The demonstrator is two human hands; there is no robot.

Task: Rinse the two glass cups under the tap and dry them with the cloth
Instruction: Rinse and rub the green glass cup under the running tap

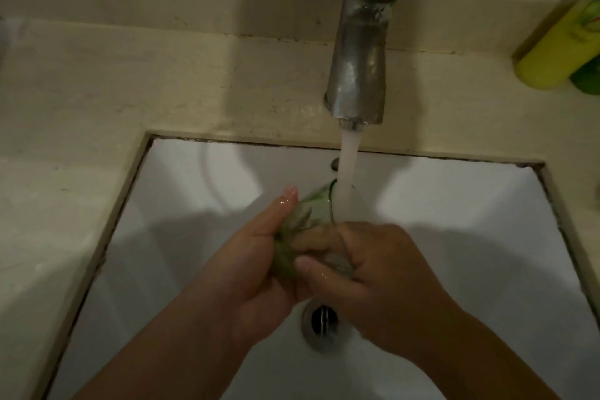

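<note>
A green-tinted glass cup (313, 209) lies tilted over the white sink (181, 191), its rim turned toward the running water (348, 172) that falls from the chrome tap (360, 52). My left hand (256, 256) wraps around the cup's body from the left. My right hand (380, 273) grips the cup from the right, its thumb across the base and its fingers partly behind the glass. Both hands are wet. Only one cup is in view, and no cloth shows.
The sink drain (321, 320) sits just below my hands. A beige stone counter (97, 91) surrounds the basin. A yellow bottle (558, 45) and a green bottle (589, 75) stand at the back right corner.
</note>
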